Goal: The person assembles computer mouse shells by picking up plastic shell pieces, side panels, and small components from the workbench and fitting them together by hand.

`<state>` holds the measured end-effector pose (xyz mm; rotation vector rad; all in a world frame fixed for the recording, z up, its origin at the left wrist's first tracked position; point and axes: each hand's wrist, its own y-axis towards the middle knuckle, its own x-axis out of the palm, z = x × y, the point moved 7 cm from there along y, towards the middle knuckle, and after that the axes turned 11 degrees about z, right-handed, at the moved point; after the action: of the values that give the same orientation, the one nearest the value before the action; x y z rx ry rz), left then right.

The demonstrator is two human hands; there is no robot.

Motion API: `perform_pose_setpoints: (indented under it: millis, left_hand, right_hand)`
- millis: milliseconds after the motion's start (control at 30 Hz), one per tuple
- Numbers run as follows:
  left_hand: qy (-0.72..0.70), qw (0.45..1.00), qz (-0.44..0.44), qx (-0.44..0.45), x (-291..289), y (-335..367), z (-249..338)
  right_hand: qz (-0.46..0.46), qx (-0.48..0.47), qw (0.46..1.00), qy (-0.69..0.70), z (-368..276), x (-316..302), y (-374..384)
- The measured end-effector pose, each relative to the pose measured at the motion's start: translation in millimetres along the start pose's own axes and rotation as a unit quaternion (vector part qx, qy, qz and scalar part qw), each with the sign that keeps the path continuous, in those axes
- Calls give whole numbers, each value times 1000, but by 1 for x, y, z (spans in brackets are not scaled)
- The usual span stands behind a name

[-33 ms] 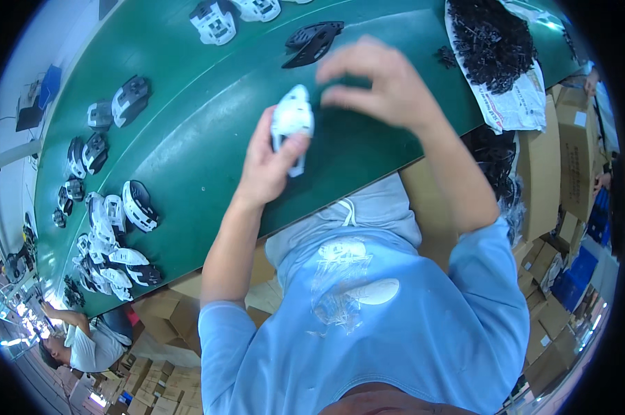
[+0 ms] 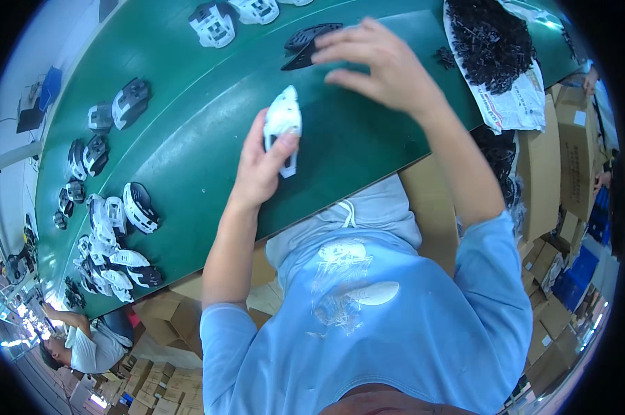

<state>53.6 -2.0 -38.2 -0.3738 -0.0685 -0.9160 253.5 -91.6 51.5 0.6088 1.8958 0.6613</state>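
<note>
A white plastic shell part (image 2: 283, 113), narrow at its far end and with an opening near its base, is gripped in my left hand (image 2: 255, 169), the thumb lying across it. It is held above the green table, tilted slightly. To the right and farther off, my right hand (image 2: 388, 75) hovers with fingers spread and nothing visible in them. Its fingertips are nearest to two curved black plastic shells (image 2: 311, 34) on the table; they overlap the right end of these in view, and I cannot tell whether they touch.
White shells (image 2: 214, 26) stand along the far edge of the green table (image 2: 188, 131). At left lie grey-and-black shells (image 2: 130, 102) and a heap of white and black ones (image 2: 105, 232). A white sack (image 2: 516, 104) bears small black parts. Cardboard boxes (image 2: 542, 173) and a person (image 2: 94, 342) flank the table.
My left hand has shifted a little left with the white shell part. My right hand's fingers have spread and moved slightly over the right end of the black shells.
</note>
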Motion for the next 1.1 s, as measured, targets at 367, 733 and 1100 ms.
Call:
perform_pose_setpoints:
  millis: [367,733,1100]
  left_hand:
    - [-121,992,-39,-28,-11,-5,7]
    - [-280,934,200,97,11,-2,12]
    - [-78,937,257,222,13,-15,0]
  right_hand:
    - [-157,-133,978,-25,23,27,22]
    - [116,194,959,169,-76,14,-26]
    - [58,182,973,132,-77,20,-40]
